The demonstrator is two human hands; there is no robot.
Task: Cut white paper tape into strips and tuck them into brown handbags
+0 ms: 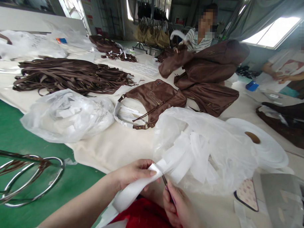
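My left hand (137, 173) pinches a wide white foam-like strip (129, 196), whose tail hangs down over my red-clad lap. In my right hand (175, 204) is a pair of scissors (165, 181), with the dark blades at the strip's edge just beside my left fingertips. My fingers hide most of the scissors' handles. Right beyond my hands lies a clear plastic bag (203, 152) filled with cut white strips (182, 155). A brown handbag (160, 97) rests farther back, its strap wrapped in white.
Brown straps (73, 74) lie piled at left behind another plastic bag (69, 117). Brown bags (208, 72) are stacked opposite, where a co-worker (199, 36) handles one. A white roll (270, 144) and a patterned phone-like object (247, 194) lie at right. Metal rings (35, 183) stand left.
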